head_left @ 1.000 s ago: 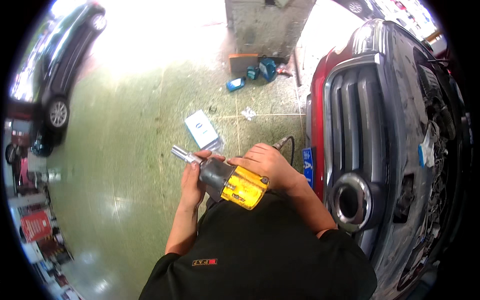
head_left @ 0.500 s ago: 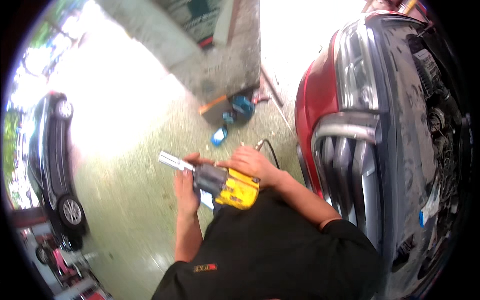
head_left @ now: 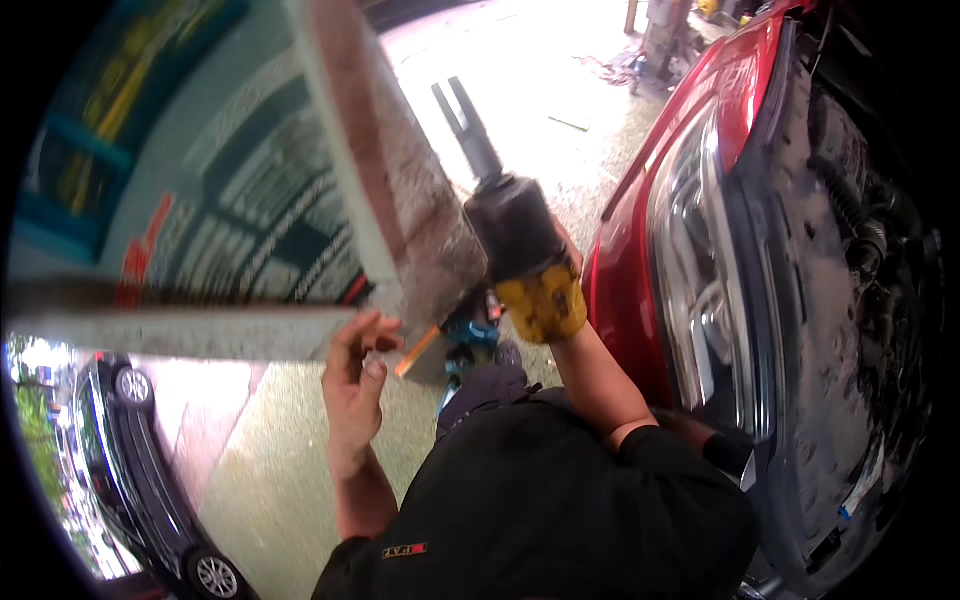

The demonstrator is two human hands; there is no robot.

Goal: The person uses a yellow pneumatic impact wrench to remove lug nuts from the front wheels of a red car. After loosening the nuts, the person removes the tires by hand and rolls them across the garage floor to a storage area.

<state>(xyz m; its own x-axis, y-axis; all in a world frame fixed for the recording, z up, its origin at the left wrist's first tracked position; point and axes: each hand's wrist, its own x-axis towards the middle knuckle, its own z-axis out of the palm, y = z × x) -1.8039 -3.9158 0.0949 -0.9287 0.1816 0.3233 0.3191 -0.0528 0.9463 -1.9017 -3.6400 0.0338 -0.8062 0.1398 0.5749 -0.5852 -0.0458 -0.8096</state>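
A yellow and black impact wrench (head_left: 535, 255) with a long silver socket (head_left: 465, 122) on its nose is raised in front of me, the socket pointing away. My right hand (head_left: 571, 248) is wrapped round its grip; most of the fingers are hidden behind the tool body. My left hand (head_left: 358, 378) is off the wrench, lifted with loosely bent, parted fingers and nothing in it. It is nearest to the lower edge of a pillar that bears a printed board (head_left: 250, 220).
At my right stands a red car (head_left: 640, 200) with its engine bay exposed, its headlight (head_left: 695, 270) close to my right arm. Blue tools (head_left: 468, 335) lie on the floor at the pillar's foot. A black car (head_left: 140, 460) is parked at far left.
My left hand has let go of the wrench's nose. The wrench has swung up and forward in my right hand. The view has turned, bringing the pillar and its board closer.
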